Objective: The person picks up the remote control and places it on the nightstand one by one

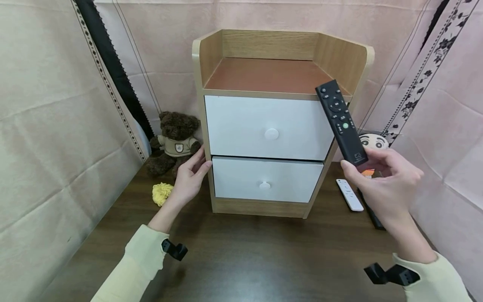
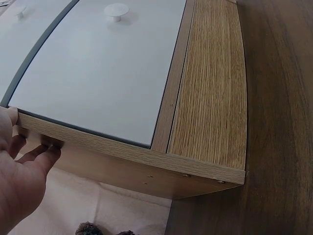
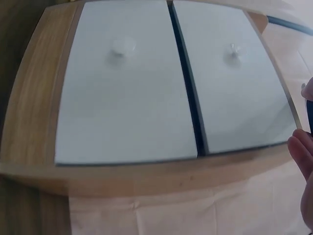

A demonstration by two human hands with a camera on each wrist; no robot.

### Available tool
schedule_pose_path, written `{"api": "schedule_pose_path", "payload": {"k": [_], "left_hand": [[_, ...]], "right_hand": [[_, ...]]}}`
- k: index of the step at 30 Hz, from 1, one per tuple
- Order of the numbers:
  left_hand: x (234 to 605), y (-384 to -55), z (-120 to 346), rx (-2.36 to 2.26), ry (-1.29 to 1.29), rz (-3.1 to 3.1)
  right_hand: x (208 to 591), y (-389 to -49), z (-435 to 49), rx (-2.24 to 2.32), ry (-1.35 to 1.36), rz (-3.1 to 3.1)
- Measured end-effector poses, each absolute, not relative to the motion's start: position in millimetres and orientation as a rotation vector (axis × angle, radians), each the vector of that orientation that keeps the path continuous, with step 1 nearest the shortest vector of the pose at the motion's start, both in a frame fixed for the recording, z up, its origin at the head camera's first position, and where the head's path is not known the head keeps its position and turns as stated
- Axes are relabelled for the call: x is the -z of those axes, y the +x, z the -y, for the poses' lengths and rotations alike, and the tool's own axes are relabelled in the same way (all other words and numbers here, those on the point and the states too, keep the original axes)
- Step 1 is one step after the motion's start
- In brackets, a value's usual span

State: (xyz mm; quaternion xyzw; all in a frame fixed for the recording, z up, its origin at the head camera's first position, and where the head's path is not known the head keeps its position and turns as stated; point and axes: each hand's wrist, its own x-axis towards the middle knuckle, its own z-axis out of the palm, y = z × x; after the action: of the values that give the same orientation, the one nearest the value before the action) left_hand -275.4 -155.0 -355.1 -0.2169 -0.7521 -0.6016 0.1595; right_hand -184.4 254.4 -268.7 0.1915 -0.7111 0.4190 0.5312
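Note:
A small wooden drawer cabinet (image 1: pixel 260 207) with two white drawers, both closed, stands on the dark table. My left hand (image 1: pixel 187 179) holds its left front edge, thumb at the front and fingertips against the side panel (image 2: pixel 112 164). In front of the cabinet's upper right, my right hand (image 1: pixel 388 180) grips a black remote control (image 1: pixel 341 121) by its lower end. The remote tilts up to the left, buttons facing me. Only part of the right hand (image 3: pixel 304 152) shows in the right wrist view.
Left of the cabinet sits a brown teddy bear (image 1: pixel 177 128) with a yellow crumpled thing (image 1: pixel 162 193) before it. At the right lie a white remote (image 1: pixel 349 195), another black item (image 1: pixel 376 219) and a figure with a white head (image 1: pixel 373 141), partly hidden. Pale cloth surrounds everything.

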Motion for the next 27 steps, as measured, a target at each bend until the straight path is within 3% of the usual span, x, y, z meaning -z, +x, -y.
{"api": "schedule_pose_path", "payload": {"k": [27], "left_hand": [[356,-276,155,1.693,-0.628,2.147]], "right_hand": [[186,-237,-149,-0.885,0.501,1.764]]}}
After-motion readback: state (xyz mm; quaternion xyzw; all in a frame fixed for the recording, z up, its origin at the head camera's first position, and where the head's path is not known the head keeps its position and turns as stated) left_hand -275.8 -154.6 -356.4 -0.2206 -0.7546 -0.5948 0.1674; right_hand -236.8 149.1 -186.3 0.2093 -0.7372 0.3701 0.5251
